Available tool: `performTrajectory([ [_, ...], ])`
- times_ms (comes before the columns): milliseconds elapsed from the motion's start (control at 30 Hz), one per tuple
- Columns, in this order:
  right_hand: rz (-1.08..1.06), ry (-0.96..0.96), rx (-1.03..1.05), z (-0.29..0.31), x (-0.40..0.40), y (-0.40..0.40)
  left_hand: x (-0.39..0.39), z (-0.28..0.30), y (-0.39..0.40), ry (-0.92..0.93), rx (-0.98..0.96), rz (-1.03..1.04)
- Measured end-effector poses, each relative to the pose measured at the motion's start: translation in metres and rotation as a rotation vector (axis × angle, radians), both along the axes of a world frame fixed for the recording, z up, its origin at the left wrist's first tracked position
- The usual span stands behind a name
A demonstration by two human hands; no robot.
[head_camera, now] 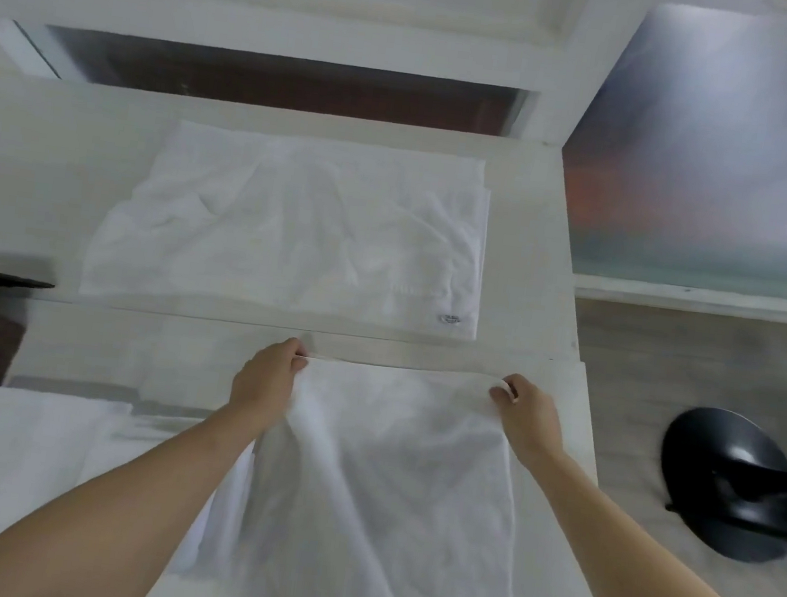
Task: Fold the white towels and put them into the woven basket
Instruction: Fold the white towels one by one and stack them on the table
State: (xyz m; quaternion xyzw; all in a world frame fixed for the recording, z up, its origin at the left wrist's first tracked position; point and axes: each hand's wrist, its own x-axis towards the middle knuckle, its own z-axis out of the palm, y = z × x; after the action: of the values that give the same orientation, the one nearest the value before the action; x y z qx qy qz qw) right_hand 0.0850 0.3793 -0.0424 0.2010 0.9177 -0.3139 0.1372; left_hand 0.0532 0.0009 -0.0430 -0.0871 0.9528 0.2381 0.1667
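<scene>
Towel lies on the table before me, its far corners pinched in my left hand and right hand. A second towel lies spread beyond; another sits at my left.

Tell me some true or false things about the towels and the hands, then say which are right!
1. Both hands pinch the far edge of the near towel. True: the left hand and right hand each hold a corner.
2. The far towel is neatly folded small. False: it lies spread out and wrinkled.
3. A white pile lies left of the arms. True.
4. The woven basket sits between the hands. False: no basket is clearly in view.
</scene>
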Motion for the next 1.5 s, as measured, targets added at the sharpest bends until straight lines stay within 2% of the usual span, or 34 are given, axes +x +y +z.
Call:
performTrajectory([
  [167, 0.017, 0.039, 0.043, -0.015, 0.009, 0.0, 0.001, -0.008, 0.0, 0.055, -0.006, -0.013],
  [400, 0.194, 0.304, 0.321, -0.021, 0.046, -0.019, 0.036, -0.003, 0.027, 0.191, -0.214, -0.162],
  [567, 0.379, 0.384, 0.223, -0.029, 0.082, -0.042, 0.073, -0.005, 0.042, 0.239, -0.223, -0.285],
  [633, 0.492, 0.321, 0.185, -0.033, 0.102, -0.055, 0.096, -0.013, 0.046, 0.245, -0.235, -0.377],
  [733, 0.632, 0.062, 0.251, -0.045, 0.13, -0.062, 0.126, -0.032, 0.05, 0.127, -0.278, -0.481],
  [800, 0.666, -0.006, 0.301, -0.049, 0.135, -0.051, 0.133, -0.043, 0.054, 0.037, -0.32, -0.507],
  [967, 0.658, -0.124, 0.368, -0.037, 0.109, -0.01, 0.12, -0.036, 0.086, -0.02, -0.266, -0.598],
  [1100, 0.669, -0.183, 0.37, -0.025, 0.099, -0.007, 0.123, -0.025, 0.098, -0.03, -0.197, -0.526],
  [1300, 0.559, 0.042, 0.169, -0.007, 0.142, -0.039, 0.172, -0.018, 0.073, 0.073, -0.06, -0.29],
  [1400, 0.568, 0.147, 0.153, -0.013, 0.175, -0.046, 0.204, -0.011, 0.064, 0.012, -0.007, -0.177],
  [1500, 0.574, 0.169, 0.192, -0.024, 0.206, -0.048, 0.227, -0.01, 0.059, -0.053, 0.017, -0.087],
])
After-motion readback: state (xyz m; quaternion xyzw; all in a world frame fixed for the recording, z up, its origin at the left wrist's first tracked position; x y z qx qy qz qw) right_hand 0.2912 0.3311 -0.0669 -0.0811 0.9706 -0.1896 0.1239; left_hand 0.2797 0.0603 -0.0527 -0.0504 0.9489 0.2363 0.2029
